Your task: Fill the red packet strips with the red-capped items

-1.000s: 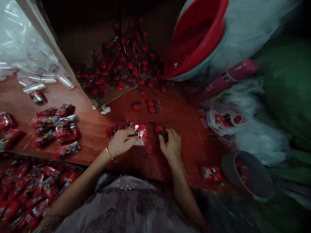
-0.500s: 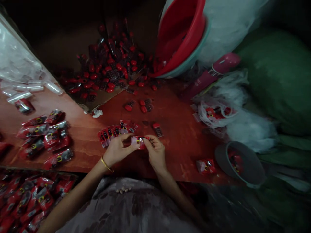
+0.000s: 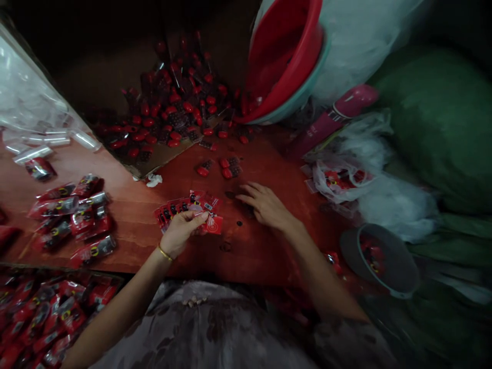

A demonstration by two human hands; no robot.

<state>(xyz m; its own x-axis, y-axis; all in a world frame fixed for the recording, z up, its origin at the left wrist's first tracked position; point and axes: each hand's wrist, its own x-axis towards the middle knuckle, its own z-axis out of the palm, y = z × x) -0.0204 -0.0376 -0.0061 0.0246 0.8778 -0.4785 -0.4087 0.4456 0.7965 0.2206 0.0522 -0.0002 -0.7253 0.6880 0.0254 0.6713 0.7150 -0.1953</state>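
1. The left hand (image 3: 180,230) pinches a small red packet (image 3: 212,224) between thumb and fingers, low over the reddish table (image 3: 269,241), just in front of a fanned row of red cards (image 3: 184,205).
2. The right hand (image 3: 265,205) lies flat on the table, fingers spread and holding nothing, pointing toward loose red pieces (image 3: 226,168).
3. A red basin (image 3: 284,56) leans at the back; filled packets (image 3: 73,215) lie far left.
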